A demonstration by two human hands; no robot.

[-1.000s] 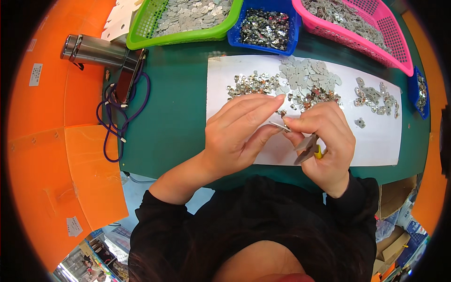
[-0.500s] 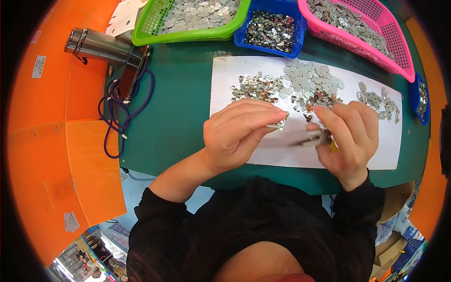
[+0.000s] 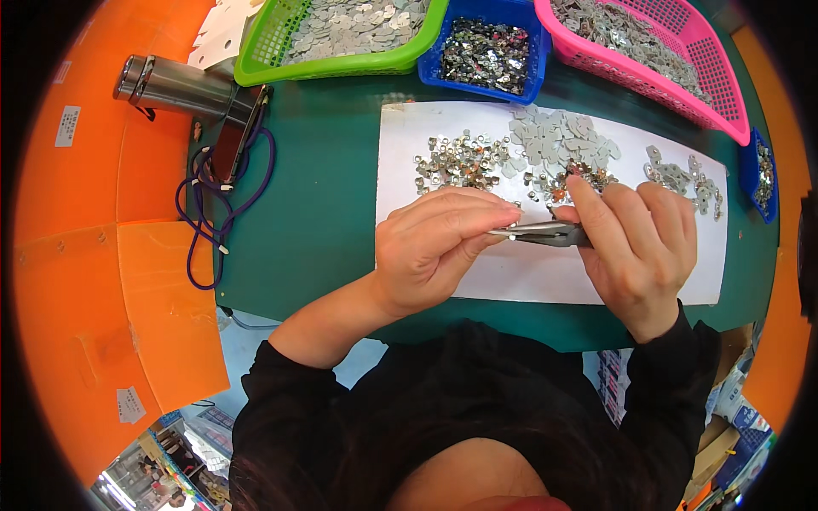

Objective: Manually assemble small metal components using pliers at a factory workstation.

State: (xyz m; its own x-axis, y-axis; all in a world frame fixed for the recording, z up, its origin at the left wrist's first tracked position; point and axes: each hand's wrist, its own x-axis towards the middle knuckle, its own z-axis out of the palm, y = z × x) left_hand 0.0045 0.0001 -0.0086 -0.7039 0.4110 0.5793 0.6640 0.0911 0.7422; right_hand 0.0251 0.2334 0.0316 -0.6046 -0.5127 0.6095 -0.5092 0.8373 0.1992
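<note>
My left hand (image 3: 439,243) pinches a small metal part (image 3: 509,231), mostly hidden by the fingertips. My right hand (image 3: 643,247) is closed round a pair of pliers (image 3: 550,233), whose jaws reach left to the part at my left fingertips. Both hands are above a white sheet (image 3: 511,285). Beyond my left hand lies a pile of small shiny metal pieces (image 3: 460,160). Flat grey plates (image 3: 562,136) are heaped farther back, with more shiny bits (image 3: 588,179) just beyond my right fingers. A looser cluster of grey pieces (image 3: 669,173) is at the right.
Along the back of the green table (image 3: 315,196) stand a green basket (image 3: 341,66), a blue bin (image 3: 482,88) and a pink basket (image 3: 648,98), all filled with metal pieces. Another blue bin (image 3: 758,200) is at the right edge. A steel flask (image 3: 175,85) and purple cord (image 3: 264,170) are at left.
The pliers have moved from below right of my left fingertips up to the part there. My right hand has turned and shifted slightly. My left hand has hardly moved.
</note>
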